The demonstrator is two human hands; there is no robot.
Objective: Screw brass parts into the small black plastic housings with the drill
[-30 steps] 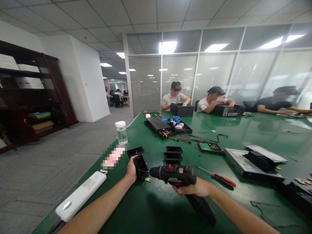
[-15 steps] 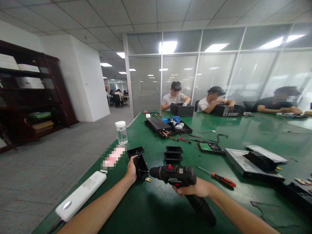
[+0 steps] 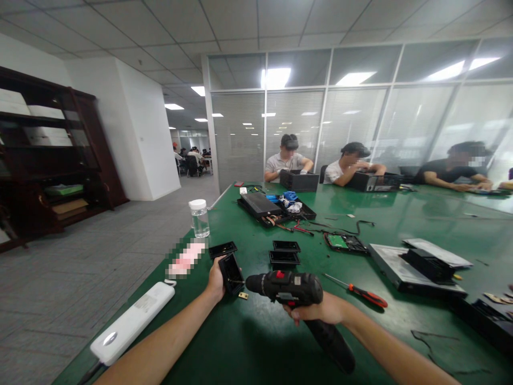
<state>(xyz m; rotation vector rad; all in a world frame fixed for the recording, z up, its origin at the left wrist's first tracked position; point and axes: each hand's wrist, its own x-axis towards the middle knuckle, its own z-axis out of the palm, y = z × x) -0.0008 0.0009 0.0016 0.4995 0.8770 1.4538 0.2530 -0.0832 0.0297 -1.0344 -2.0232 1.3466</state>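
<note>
My left hand [image 3: 217,282] is closed round the side of a small black open housing [image 3: 231,272], tilted up off the green table. A cordless drill [image 3: 286,287] lies level in my right hand [image 3: 318,310], fingers wrapped round its grip. The drill's thin bit points left into the lower right of the housing; whether it touches a screw I cannot make out. Just under the tip sits a small yellowish metal piece [image 3: 243,295]. Behind my left hand lies another black housing [image 3: 223,249], and two similar housings [image 3: 285,259] stand further right.
A screwdriver [image 3: 366,295] lies right of the drill, before a metal drive case [image 3: 412,270]. At left are a white power strip [image 3: 134,321] and a lidded clear jar [image 3: 199,219]. A black tray of parts [image 3: 276,207] and cables lie further back. Several people sit across the table.
My hands, the housing and the drill hold almost the same position. Across the table at far right, a person's hands have shifted slightly.
</note>
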